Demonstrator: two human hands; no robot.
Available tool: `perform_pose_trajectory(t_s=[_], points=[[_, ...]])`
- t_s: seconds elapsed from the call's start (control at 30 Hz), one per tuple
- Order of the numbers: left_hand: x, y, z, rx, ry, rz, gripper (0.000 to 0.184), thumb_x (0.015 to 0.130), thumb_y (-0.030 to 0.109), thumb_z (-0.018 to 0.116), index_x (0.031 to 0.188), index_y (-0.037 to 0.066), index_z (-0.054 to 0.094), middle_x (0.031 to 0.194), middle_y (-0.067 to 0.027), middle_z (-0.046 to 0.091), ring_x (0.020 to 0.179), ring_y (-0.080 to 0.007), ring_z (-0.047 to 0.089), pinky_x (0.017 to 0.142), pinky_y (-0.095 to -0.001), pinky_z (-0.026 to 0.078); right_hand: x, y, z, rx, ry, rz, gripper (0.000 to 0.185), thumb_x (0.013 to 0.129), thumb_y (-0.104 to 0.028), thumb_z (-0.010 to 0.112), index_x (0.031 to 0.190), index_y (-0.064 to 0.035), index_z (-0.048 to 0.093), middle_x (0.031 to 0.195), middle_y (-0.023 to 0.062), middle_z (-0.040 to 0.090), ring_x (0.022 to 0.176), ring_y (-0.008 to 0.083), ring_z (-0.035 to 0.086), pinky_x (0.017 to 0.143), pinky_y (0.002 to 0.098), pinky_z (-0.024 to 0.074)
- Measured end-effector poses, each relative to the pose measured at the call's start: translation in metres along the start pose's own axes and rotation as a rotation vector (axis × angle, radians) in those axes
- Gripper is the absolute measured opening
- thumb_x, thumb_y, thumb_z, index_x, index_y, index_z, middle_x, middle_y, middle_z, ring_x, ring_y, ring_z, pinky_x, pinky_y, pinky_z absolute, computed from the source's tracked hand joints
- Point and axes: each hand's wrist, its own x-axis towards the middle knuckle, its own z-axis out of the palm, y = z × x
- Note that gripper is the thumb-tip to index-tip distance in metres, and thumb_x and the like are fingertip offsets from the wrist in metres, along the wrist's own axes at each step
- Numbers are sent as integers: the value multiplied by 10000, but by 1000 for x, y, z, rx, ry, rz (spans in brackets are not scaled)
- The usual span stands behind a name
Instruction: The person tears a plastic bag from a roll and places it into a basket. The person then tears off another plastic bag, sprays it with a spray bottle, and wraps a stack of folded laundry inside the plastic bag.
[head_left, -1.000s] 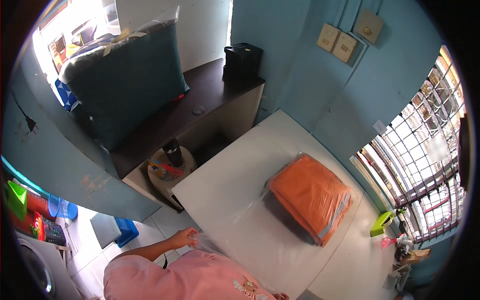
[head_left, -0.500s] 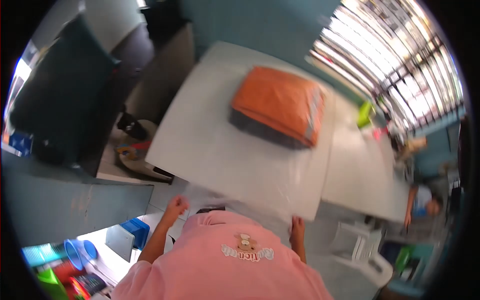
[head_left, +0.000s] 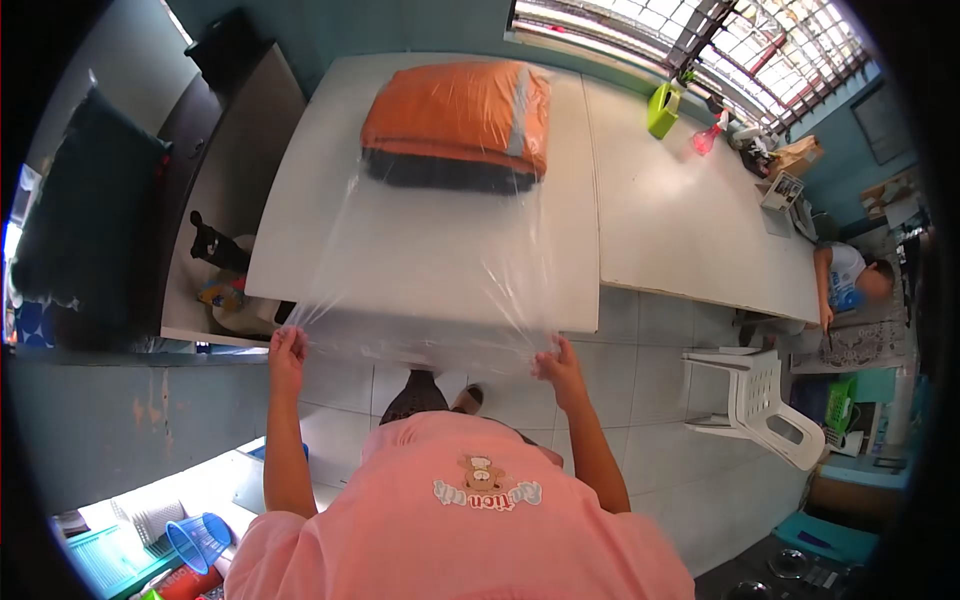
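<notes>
A folded orange garment (head_left: pixel 450 112) with a grey stripe and a dark lower layer lies on a white table. Clear plastic (head_left: pixel 505 285), looking like a large bag, covers it and stretches from it over the table's near edge. My left hand (head_left: pixel 288 352) pinches the plastic's near left corner, fingers closed. At the opposite corner, my right hand (head_left: pixel 561 370) grips the plastic too. Between both hands the sheet is pulled taut, with creases running toward each grip.
The white table (head_left: pixel 690 220) continues right, bearing a green container (head_left: pixel 662 110) and a pink spray bottle (head_left: pixel 709 135). A person (head_left: pixel 845 280) sits at its far end. A white plastic chair (head_left: pixel 755 405) stands at right; a shelf unit (head_left: pixel 235 180) borders the left.
My hands have risen and spread somewhat, and the plastic is now drawn taut between them and the garment. The view has shifted, with the garment now higher and further left in it.
</notes>
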Motion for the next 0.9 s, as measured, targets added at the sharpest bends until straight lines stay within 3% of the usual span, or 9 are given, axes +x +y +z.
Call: perform_pose_trajectory(t_s=[0.23, 0.37, 0.6, 0.77, 0.9], points=[[-10, 1, 3, 249, 29, 74, 235, 774, 127, 576, 965, 124, 440, 745, 7, 549, 643, -65, 509, 511, -187, 367, -26, 4, -3, -60, 143, -71, 364, 789, -122, 519, 1117, -71, 368, 757, 76, 581, 597, 112, 537, 522, 210, 382], [-15, 15, 7, 465, 36, 188, 354, 781, 125, 552, 1095, 133, 387, 758, 7, 555, 662, -56, 509, 528, -177, 363, -55, -9, 10, -55, 195, -244, 281, 802, -106, 491, 1072, -65, 424, 726, 48, 553, 596, 95, 489, 521, 206, 374], [-15, 24, 4, 629, -70, 105, 161, 816, 174, 498, 968, 127, 517, 778, 25, 560, 677, -47, 505, 579, -187, 368, -57, -18, -5, -93, 75, -265, 131, 809, -87, 484, 895, -23, 560, 678, 21, 532, 611, 94, 491, 544, 213, 384], [-28, 8, -14, 473, -37, 24, 171, 836, 187, 458, 990, 139, 514, 809, 12, 574, 726, -56, 516, 613, -201, 383, -48, 3, -16, -88, 57, -225, 167, 790, -112, 514, 915, -7, 550, 672, 36, 528, 615, 112, 499, 559, 227, 400], [-27, 2, -17, 412, -17, 75, 175, 845, 164, 421, 989, 133, 515, 818, 0, 583, 719, -64, 520, 615, -202, 383, -50, -8, -14, -58, 52, -263, 179, 784, -99, 507, 928, -2, 549, 706, 43, 532, 625, 112, 508, 557, 225, 399]])
